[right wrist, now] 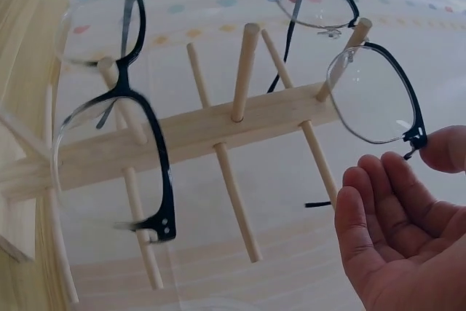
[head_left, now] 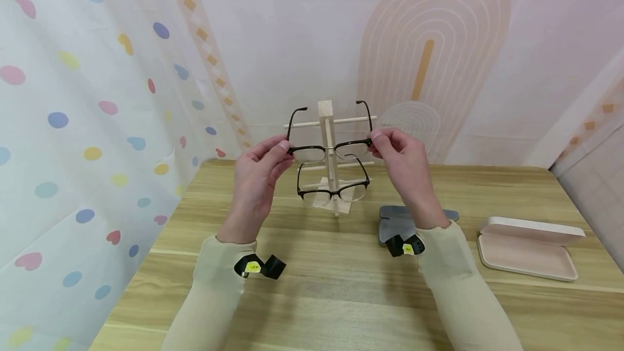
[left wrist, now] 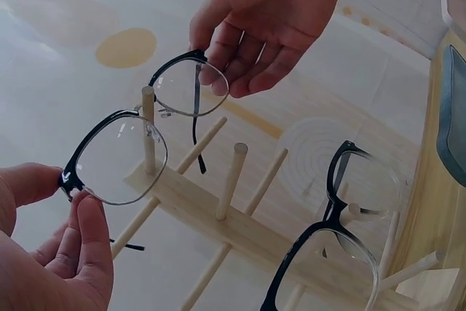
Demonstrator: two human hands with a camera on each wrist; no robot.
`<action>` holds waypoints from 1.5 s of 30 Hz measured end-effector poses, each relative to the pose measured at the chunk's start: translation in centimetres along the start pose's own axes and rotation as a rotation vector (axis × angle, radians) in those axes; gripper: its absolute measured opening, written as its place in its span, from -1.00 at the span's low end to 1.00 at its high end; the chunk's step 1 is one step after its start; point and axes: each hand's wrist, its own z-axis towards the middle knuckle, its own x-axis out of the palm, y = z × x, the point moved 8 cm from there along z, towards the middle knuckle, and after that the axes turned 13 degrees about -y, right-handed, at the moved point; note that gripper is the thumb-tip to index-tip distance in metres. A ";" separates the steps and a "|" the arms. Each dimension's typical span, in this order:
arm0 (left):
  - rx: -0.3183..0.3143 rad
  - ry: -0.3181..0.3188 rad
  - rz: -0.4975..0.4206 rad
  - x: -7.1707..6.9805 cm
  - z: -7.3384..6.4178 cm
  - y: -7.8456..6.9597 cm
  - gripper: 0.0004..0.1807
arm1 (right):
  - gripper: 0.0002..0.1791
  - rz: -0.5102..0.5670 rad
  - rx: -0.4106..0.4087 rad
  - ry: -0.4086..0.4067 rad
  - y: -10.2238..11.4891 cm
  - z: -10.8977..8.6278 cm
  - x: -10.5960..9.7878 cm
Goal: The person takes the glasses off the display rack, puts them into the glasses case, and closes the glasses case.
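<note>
A pair of half-rim eyeglasses with glossy black brow bars, a thin metal bridge and clear lenses (head_left: 312,148) is held up at the top of a pale wooden display stand with a square post and round dowels (head_left: 332,167). Its arms are unfolded and point away from the person. The bridge is right at the uppermost forward peg; whether it bears weight there I cannot tell.

Both hands grip this pair: the left hand (head_left: 255,177) pinches the frame's left end near the hinge between thumb and fingers, and the right hand (head_left: 401,160) pinches the opposite end the same way.

Below, a second pair of black-browed eyeglasses with clear lenses (head_left: 334,194) sits on a lower peg, arms unfolded, with another peg between the two pairs.

The stand is on a light wood-grain worktop (head_left: 317,313). To its right lies a grey-blue case (head_left: 391,230), partly hidden by the right wrist. Farther right, a white oblong case with a pale pink lining (head_left: 528,253) lies with its lid raised. Behind hangs white fabric printed with coloured dots, hearts and beige arches (head_left: 292,42).
</note>
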 end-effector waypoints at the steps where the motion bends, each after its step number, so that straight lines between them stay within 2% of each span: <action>1: 0.000 -0.002 0.000 0.0 0.0 0.0 -0.74 | -0.58 0.008 0.005 0.003 0.0 0.0 0.0; 11: 0.020 -0.002 -0.020 0.2 -0.3 -0.4 -0.65 | -0.66 0.050 0.039 0.000 0.4 0.2 0.0; 18: 0.025 0.002 -0.019 0.4 -0.6 -0.8 -0.73 | -0.69 0.062 0.035 -0.001 0.8 0.1 -0.3; 21: 0.034 0.009 -0.013 0.4 -0.8 -0.9 -0.70 | -0.69 0.065 0.035 -0.001 1.0 -0.1 -0.4; 27: 0.045 0.017 -0.024 0.5 -1.4 -1.2 -0.76 | -0.72 0.077 0.005 -0.005 1.6 -0.6 -0.8; 38: 0.125 0.039 -0.002 1.1 -2.9 -2.1 -0.82 | -0.76 0.096 -0.088 -0.078 2.9 -1.6 -2.3; 45: 0.190 0.040 0.075 1.0 -3.7 -2.5 -0.81 | -0.77 0.073 -0.112 -0.116 3.1 -2.1 -3.1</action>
